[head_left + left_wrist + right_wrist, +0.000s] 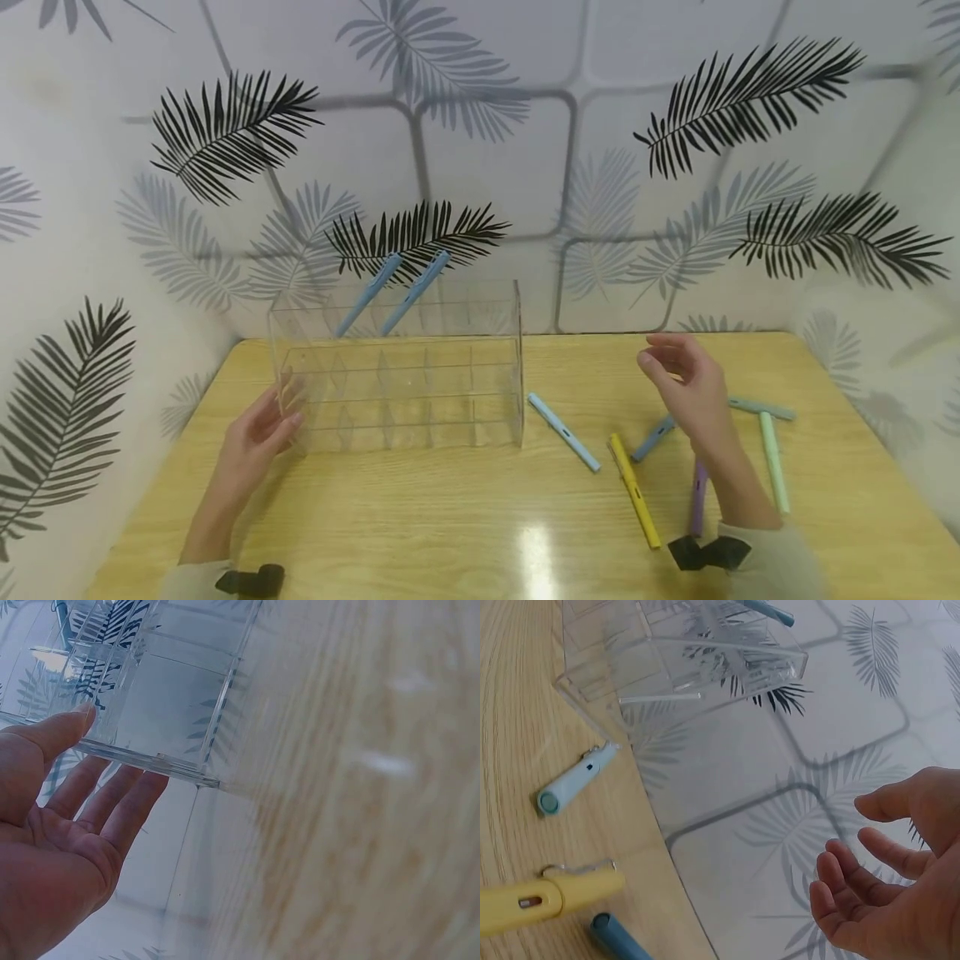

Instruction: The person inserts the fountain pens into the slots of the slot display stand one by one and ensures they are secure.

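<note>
A clear plastic pen rack with small compartments stands on the table at centre left. Two blue pens, one on the left and one on the right, lean upright in its top row. My left hand holds the rack's left side; in the left wrist view the thumb lies on one face and the fingertips touch the edge. Raised above the table on the right, my right hand holds nothing, its fingers loosely bent. Nearest the rack lies a light blue pen.
Right of it on the wooden table lie a yellow pen, a darker blue pen and a purple pen, the last two partly hidden by my right arm. Farther right, a grey-green pen touches a mint pen. A leaf-patterned wall stands behind.
</note>
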Motion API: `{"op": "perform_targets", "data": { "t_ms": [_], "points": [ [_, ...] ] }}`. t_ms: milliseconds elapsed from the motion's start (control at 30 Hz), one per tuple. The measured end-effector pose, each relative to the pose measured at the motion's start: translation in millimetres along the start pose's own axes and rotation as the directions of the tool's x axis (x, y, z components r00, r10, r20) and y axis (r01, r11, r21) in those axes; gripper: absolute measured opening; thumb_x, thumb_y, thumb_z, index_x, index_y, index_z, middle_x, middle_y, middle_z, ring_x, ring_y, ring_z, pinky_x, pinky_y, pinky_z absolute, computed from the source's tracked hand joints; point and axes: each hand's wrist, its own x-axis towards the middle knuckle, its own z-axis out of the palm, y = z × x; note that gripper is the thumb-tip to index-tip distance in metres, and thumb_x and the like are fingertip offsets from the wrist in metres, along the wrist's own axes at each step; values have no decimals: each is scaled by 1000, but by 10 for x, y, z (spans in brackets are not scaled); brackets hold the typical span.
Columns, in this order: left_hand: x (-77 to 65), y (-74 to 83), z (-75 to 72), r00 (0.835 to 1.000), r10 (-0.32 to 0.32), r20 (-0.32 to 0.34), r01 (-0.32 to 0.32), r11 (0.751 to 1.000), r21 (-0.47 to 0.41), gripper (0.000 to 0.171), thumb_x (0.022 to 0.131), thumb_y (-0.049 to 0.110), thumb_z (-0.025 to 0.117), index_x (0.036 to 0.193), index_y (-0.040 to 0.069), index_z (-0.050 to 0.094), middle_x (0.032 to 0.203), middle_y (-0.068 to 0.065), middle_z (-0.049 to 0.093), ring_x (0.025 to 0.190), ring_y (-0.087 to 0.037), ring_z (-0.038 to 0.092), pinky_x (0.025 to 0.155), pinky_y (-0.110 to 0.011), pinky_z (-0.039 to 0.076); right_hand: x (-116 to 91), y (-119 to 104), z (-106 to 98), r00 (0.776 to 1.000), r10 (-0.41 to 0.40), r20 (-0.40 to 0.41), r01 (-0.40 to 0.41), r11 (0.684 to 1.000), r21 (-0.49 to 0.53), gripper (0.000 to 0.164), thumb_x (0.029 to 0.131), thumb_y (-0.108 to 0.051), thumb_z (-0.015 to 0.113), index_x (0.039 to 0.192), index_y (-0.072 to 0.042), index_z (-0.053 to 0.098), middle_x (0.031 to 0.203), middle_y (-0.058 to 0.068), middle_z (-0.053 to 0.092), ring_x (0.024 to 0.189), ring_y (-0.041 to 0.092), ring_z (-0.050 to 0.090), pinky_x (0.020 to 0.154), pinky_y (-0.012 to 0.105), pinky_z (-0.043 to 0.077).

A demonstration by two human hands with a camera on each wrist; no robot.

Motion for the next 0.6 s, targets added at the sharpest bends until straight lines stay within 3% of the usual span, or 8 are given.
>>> {"op": "perform_targets", "data": {
  "t_ms": [267,433,600],
  "points": [
    [5,-19,10,1000,-4,7,4,1000,-21,60,106,5,57,161,10,34,150,-33,44,118,-6,64,87,-27,59,-2,267,-181,991,130,18,-125,981,-151,44,105,-29,62,135,2,56,127,20,63,111,17,55,86,15,47],
    [0,-8,4,1000,6,13,-6,1000,-23,60,106,4,56,161,9,34,150,-32,44,119,-6,64,87,-26,59,1,409,-263,977,213,-11,-211,958,-195,48,105,-34,60,138,0,54,132,23,61,119,30,55,89,23,47],
    [4,10,6,1000,7,0,-7,1000,-1,59,105,4,57,160,7,35,147,-35,46,117,-6,65,86,-23,59,-16,497,-338,977,214,-12,-209,944,-256,51,105,-36,60,138,2,53,130,26,60,120,38,57,88,27,48]
  ]
}}
